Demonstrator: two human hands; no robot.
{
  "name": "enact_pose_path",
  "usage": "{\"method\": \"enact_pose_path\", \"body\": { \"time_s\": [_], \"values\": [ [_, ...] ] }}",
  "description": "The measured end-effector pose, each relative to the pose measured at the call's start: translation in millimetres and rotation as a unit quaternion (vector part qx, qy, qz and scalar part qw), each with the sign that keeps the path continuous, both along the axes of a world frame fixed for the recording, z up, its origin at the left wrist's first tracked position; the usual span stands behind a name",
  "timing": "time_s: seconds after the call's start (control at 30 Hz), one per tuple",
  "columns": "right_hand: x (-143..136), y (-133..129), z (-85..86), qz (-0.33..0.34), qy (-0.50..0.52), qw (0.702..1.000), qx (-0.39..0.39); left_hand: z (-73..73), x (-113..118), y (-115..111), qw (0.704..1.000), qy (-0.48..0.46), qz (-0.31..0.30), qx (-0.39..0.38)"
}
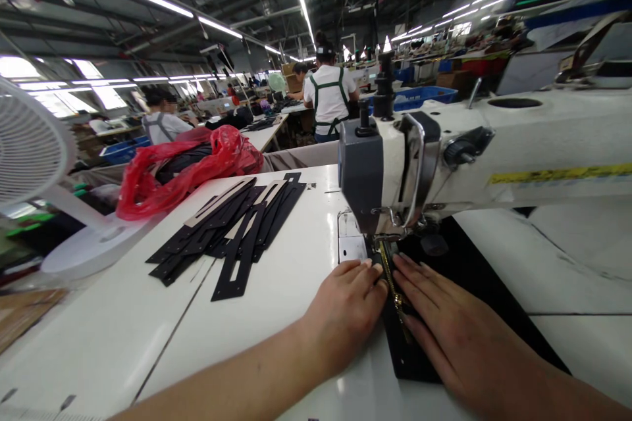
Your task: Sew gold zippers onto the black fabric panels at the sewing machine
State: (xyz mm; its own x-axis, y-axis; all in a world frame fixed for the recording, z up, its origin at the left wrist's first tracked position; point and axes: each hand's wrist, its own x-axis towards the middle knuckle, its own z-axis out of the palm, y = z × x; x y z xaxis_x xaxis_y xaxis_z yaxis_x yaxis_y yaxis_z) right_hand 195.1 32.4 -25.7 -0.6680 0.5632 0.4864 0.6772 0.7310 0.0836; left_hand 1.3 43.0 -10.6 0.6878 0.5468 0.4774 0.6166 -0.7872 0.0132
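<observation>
Evidently mid-seam, a narrow gold-toothed metal zipper [386, 266] lies along the left long edge of a broad, flat black panel [486, 286], its far end beneath the presser-foot area of a white-and-grey industrial sewing machine [363, 164]. The gold pull sits nearer the wearer, between the two hands. Judging by the length on the near side of the foot, part of the zipper remains unstitched; how much is already sewn cannot be told, since the machine head and the fingers cover that stretch.

The left hand [348, 309] comes in low from the near left, its fingers curled and bunched together, tips down beside the zipper's left side; whether they pinch the material cannot be made out. The right hand [454, 325] lies palm down on the panel, fingers long, straight and close together, pointing toward the foot, with the thumb set apart near the pull.

Beyond the left hand, toward the far left edge of the white table [276, 335], slotted black strips [224, 289] lie in a loose, overlapping heap, some showing pale cream faces. Past them sits a crumpled red plastic bag [232, 151], with a white fan [89, 253] farther left. Across the aisle, a person in a white shirt with green straps [330, 95] faces away.
</observation>
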Motion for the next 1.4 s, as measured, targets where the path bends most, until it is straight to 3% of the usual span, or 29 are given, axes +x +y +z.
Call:
{"method": "enact_pose_path", "body": {
  "time_s": [0.47, 0.83, 1.13, 1.4],
  "values": [
    [-8.5, 26.2, 5.1, -0.008, 0.031, 0.999, -0.005, 0.8, -0.9, 16.5, 1.0, 0.006, -0.004, -0.009],
    [-12.3, 42.2, 9.8, -0.018, 0.085, 0.993, -0.084, -10.0, -2.4, 26.4, 0.999, -0.024, 0.003, -0.044],
    [-6.2, 50.8, -3.0, -0.143, 0.102, 0.984, -0.041, -14.9, 0.8, 11.5, 0.999, -0.027, 0.014, -0.01],
    [-10.5, 60.1, -2.6, -0.224, 0.104, 0.966, -0.083, -22.4, 3.8, 10.0, 0.999, -0.01, -0.014, 0.036]
  ]
}}
